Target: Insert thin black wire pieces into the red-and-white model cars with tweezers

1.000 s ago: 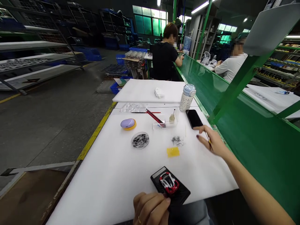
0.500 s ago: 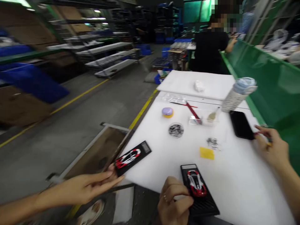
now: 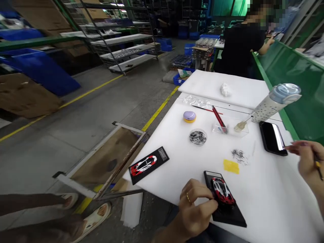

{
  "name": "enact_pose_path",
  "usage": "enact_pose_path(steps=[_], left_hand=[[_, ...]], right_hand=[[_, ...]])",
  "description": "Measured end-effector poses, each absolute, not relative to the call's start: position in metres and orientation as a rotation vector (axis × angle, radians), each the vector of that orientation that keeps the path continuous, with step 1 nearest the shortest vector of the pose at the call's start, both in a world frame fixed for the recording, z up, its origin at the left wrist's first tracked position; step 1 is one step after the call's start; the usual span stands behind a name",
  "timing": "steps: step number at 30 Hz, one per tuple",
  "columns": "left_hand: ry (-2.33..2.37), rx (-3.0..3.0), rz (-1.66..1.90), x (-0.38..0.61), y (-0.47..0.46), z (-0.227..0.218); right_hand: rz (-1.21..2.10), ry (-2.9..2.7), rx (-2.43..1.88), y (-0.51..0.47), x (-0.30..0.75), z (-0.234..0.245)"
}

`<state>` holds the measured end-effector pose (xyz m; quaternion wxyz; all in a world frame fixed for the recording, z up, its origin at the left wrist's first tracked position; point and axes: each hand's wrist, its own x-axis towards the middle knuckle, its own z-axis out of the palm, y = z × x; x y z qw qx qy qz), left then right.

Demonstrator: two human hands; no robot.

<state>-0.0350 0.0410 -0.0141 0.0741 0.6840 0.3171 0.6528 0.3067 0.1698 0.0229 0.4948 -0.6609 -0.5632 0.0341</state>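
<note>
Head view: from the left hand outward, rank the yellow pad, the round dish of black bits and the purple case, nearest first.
Measured from the left hand, which grips the black base under the red model car:
1. Yellow pad, just beyond the car, to the right.
2. Round dish of black bits, mid-table, straight ahead.
3. Purple case, farther back, slightly left of the dish.

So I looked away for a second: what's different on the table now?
A second toy car on a black base now lies at the table's left edge, let go by another person's hand, which has pulled away. The left hand keeps its grip on the near car base, and the right hand still holds its thin tool by the phone.
</note>
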Motion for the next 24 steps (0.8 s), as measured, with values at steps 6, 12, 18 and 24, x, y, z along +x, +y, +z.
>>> enact_pose_path(steps=[6, 12, 18, 24], left_hand=[[0.811, 1.998, 1.898, -0.040, 0.045, -0.005], [0.717, 1.998, 1.806, -0.048, 0.041, -0.012], [0.673, 2.005, 1.750, -0.053, 0.039, -0.012], [0.655, 1.974, 1.758, -0.052, 0.042, -0.013]], right_hand=[[0.153, -1.715, -1.549, 0.194, 0.230, 0.056], [0.085, -1.712, -1.584, 0.243, 0.194, 0.051], [-0.351, -1.759, -1.363, 0.213, 0.187, 0.083], [0.583, -1.346, -1.055, 0.117, 0.164, 0.081]])
